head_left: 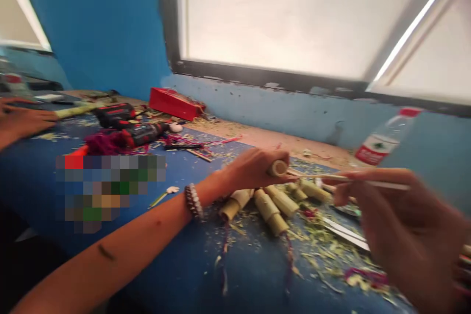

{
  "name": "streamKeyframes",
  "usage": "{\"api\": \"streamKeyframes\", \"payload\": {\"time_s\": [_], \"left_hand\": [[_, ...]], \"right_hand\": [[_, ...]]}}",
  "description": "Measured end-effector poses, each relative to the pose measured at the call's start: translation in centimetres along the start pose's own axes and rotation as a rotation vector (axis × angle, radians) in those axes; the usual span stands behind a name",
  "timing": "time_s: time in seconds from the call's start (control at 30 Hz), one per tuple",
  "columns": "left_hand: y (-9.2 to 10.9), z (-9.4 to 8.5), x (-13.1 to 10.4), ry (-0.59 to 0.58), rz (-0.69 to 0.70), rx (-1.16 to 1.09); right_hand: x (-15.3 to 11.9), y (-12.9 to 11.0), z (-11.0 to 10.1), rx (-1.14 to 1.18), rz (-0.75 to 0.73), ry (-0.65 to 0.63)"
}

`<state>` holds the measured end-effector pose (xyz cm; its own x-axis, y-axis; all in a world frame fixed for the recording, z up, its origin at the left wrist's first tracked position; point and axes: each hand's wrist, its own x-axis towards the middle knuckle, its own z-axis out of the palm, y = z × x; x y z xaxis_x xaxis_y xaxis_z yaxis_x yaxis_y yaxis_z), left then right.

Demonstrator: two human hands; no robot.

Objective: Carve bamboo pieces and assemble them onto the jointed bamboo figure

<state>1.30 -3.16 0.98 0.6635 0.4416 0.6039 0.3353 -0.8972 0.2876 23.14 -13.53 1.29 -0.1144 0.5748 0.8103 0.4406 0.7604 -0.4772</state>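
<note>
My left hand, with a beaded bracelet at its wrist, is closed round a short bamboo tube whose open end faces me. In the fingers of my right hand, blurred by motion, is a thin wooden stick. The stick reaches across to my left hand, just beside the tube; I cannot tell whether its tip touches it. Below both hands lie several cut bamboo tubes on the blue table, two with purple string hanging from them. A pale blade-like strip lies under my right hand.
Green shavings litter the table. Two power drills, purple yarn and a red box lie further left. A tilted-looking water bottle stands by the wall. Another person's hand touches a bamboo stick at far left.
</note>
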Motion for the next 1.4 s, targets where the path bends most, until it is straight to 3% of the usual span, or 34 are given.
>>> {"api": "streamKeyframes", "payload": {"time_s": [0.03, 0.1, 0.23, 0.4, 0.7, 1.03, 1.4], "left_hand": [[-0.2, 0.2, 0.0, -0.001, 0.009, -0.019], [-0.3, 0.4, 0.0, 0.015, 0.011, -0.033], [0.0, 0.5, -0.1, 0.03, -0.013, -0.04], [0.5, 0.4, 0.0, 0.014, 0.01, -0.051], [1.1, 0.1, 0.1, 0.088, 0.048, -0.056], [0.7, -0.5, -0.2, 0.046, 0.086, 0.189], [0.2, -1.4, 0.1, -0.03, 0.223, 0.474]], "right_hand": [[-0.1, -0.6, 0.4, 0.034, 0.04, 0.118], [-0.4, -1.3, 1.3, 0.082, 0.022, 0.141], [-0.6, -1.0, 2.4, 0.069, -0.024, 0.083], [-0.8, -0.8, 2.2, 0.006, -0.025, 0.05], [-0.6, -1.2, 2.2, 0.035, -0.049, -0.009], [-0.3, -0.8, 2.4, -0.296, -0.239, -0.095], [-0.6, 0.5, 2.6, -0.574, -0.217, -0.228]]}}
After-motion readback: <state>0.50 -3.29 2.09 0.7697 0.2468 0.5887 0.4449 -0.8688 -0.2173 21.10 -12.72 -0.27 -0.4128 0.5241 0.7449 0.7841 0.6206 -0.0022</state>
